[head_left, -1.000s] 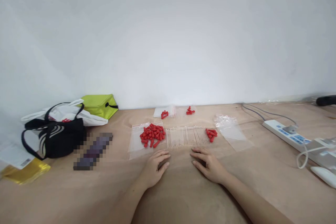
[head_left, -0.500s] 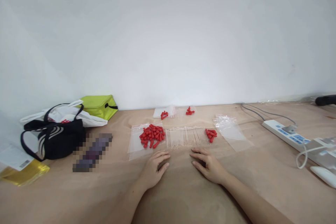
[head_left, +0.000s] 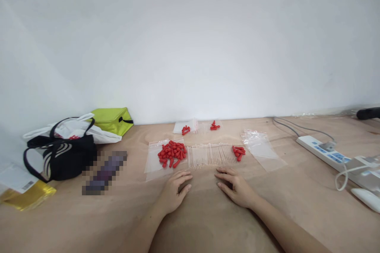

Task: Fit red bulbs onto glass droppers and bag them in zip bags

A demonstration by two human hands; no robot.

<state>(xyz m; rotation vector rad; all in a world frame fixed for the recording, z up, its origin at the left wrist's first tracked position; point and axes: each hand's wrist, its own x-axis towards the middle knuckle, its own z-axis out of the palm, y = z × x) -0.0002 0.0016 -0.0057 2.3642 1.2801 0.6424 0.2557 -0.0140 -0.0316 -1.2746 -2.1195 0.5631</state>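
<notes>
My left hand (head_left: 176, 190) rests open on the table (head_left: 204, 221), holding nothing, just below a large pile of small red club-shaped pieces (head_left: 171, 153) on a clear plastic bag (head_left: 151, 166). My right hand (head_left: 236, 186) also lies open and bare on the tabletop, near a smaller cluster of red pieces (head_left: 238, 152). Between the two piles, thin pale sticks (head_left: 212, 154) lie side by side in a row. Farther back are two little groups of red pieces, one at the left (head_left: 185, 129) and one at the right (head_left: 214, 125).
Flat clear zip bags (head_left: 264, 150) lie right of the sticks. A power strip (head_left: 332, 156) with cables and a white mouse-like object (head_left: 365, 199) are at the right. At the left are a black bag (head_left: 69, 158), a lime-green case (head_left: 113, 120), a pixelated object (head_left: 105, 172) and a yellow packet (head_left: 29, 194).
</notes>
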